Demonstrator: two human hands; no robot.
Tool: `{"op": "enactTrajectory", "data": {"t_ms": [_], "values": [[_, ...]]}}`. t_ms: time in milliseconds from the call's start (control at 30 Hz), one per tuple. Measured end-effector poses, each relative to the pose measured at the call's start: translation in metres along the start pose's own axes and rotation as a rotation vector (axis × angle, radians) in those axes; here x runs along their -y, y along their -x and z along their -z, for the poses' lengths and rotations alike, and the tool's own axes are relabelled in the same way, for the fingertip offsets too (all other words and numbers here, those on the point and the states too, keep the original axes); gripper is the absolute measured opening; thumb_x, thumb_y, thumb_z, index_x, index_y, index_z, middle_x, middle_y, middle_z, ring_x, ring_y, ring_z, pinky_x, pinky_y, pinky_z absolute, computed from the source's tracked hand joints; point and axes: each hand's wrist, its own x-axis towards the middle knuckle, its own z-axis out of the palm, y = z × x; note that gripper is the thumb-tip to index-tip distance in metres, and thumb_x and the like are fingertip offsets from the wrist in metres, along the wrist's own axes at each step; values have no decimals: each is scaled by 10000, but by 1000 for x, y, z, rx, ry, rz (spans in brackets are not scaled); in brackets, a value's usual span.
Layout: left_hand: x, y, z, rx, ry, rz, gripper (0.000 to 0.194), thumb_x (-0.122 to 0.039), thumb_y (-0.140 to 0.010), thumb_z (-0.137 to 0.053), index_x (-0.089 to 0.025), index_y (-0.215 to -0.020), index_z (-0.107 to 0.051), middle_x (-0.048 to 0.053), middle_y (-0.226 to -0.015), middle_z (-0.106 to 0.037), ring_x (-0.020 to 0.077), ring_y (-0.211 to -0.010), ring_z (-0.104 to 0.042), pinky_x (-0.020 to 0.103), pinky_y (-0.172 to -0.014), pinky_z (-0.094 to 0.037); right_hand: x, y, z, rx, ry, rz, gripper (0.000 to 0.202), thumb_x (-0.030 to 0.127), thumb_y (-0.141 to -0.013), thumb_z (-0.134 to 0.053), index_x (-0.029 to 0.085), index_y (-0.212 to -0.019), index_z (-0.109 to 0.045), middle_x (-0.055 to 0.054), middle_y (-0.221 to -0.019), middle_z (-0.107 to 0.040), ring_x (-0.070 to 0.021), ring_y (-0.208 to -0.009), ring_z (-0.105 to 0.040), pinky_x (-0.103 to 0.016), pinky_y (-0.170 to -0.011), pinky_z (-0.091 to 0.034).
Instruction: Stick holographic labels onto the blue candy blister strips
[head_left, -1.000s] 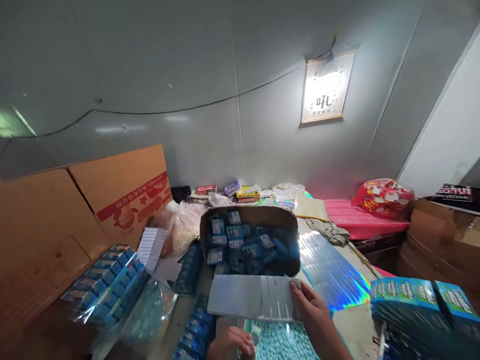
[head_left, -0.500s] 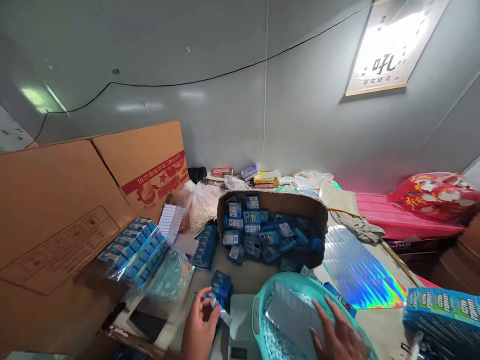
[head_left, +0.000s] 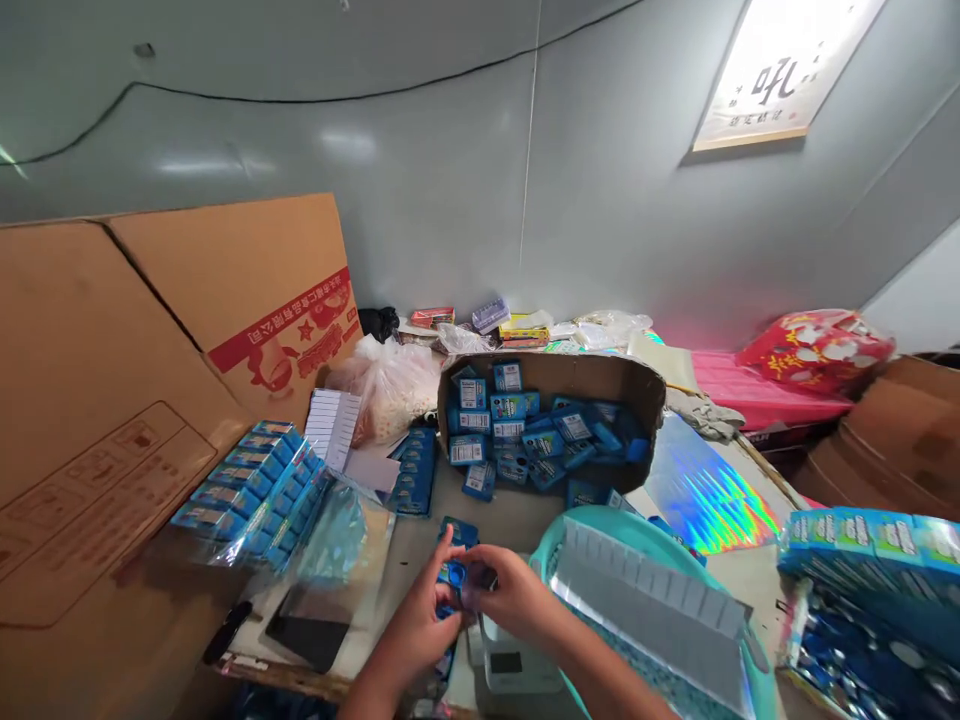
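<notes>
two hands, close together, meet over the table [head_left: 495, 510]: the left hand [head_left: 421, 622] pinches one small blue box [head_left: 454, 573], while the right hand [head_left: 517, 592] has its fingers bent against the box's right side; whether they grip it, i cannot tell. under the right wrist sits one white scale [head_left: 517, 668], its upper part hidden by that hand. one turquoise basin [head_left: 600, 518] stands to the right, and one ridged silver sheet [head_left: 652, 605] lies across it, blocking much of the pale blue contents. behind, one tipped carton [head_left: 655, 410] holds well over a dozen loose blue boxes [head_left: 508, 408], too overlapped to count exactly. to the left are one clear-wrapped pack [head_left: 255, 490], one plastic bag [head_left: 390, 385] and one large cardboard box [head_left: 225, 290]; at far right, at least four blue-and-green packs [head_left: 851, 535] stand in a row. one scroll [head_left: 780, 85] hangs on the wall.
</notes>
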Motion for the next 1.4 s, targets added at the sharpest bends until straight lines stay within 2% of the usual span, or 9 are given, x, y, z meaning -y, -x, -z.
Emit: {"op": "enactTrajectory", "data": {"t_ms": [200, 333, 400, 567, 733, 1033, 1133, 1300, 1400], "values": [[-5, -17, 28, -2, -77, 22, 1047, -215, -711, -741, -331, -1582, -171, 107, -1423, -538, 35, -617, -522, 248, -654, -503, -8, -13, -19, -197, -195, -111, 247, 363, -628, -727, 169, -781, -736, -26, -699, -695, -191, -679, -581, -309, -646, -417], [13, -27, 42, 83, -96, 95, 491, -426, -773, -730, -159, -1185, -726, 113, -1102, -732, 166, -810, -661, 311, -768, -534, -13, -16, -29, -343, -294, -157, 351, 519, -671, -711, 186, -778, -693, -20, -686, -667, -186, -680, -571, -307, -641, -418], [21, -29, 46, 95, -94, 81, 413, -489, -782, -720, -149, -1007, -790, 115, -1012, -761, 233, -936, -683, 350, -856, -536, -16, -16, -31, -377, -317, -191, 352, 532, -666, -735, 196, -745, -663, -2, -649, -634, -177, -658, -556, -300, -623, -410], [27, -28, 48, 23, -9, 83, 665, -612, -822, -640, -152, -1301, -631, 115, -1145, -720, 232, -1020, -680, 351, -898, -553, -30, -11, -40, -355, -387, -332, 387, 571, -712, -721, 201, -758, -615, 14, -660, -609, -151, -618, -539, -278, -590, -388], [26, -27, 51, 92, 76, 66, 756, -698, -912, -407, -186, -1464, -473, 137, -1313, -657, 142, -752, -644, 325, -806, -556, -40, -8, -53, -261, -453, -432, 519, 635, -709, -707, 201, -988, -650, 11, -785, -654, -143, -643, -575, -259, -581, -370], [26, -21, 48, 189, 76, 10, 754, -719, -921, -320, -215, -1458, -480, 145, -1402, -620, 200, -864, -691, 375, -885, -553, -37, -11, -61, -229, -369, -247, 353, 438, -673, -783, 169, -901, -767, 24, -701, -676, -120, -631, -516, -262, -615, -332], [23, -22, 47, 180, 86, 11, 726, -706, -920, -356, -221, -1444, -488, 151, -1395, -611, 219, -935, -679, 383, -895, -546, -40, -14, -60, -258, -327, -219, 237, 379, -631, -796, 154, -690, -749, 8, -618, -668, -137, -610, -527, -277, -615, -341], [31, -27, 38, 111, 153, 77, 828, -662, -836, -600, -248, -1503, -337, 133, -1333, -604, 169, -868, -659, 346, -827, -536, -45, -18, -61, -389, -339, -184, 282, 441, -612, -779, 168, -636, -710, 5, -578, -660, -149, -582, -540, -295, -625, -384], [42, -31, 33, 159, 160, 180, 807, -693, -675, -746, -169, -1270, -595, 111, -1101, -695, 181, -820, -652, 317, -738, -522, -48, -18, -61, -511, -362, -179, 306, 458, -605, -795, 168, -649, -709, 0, -593, -660, -156, -602, -543, -303, -636, -396]]}}
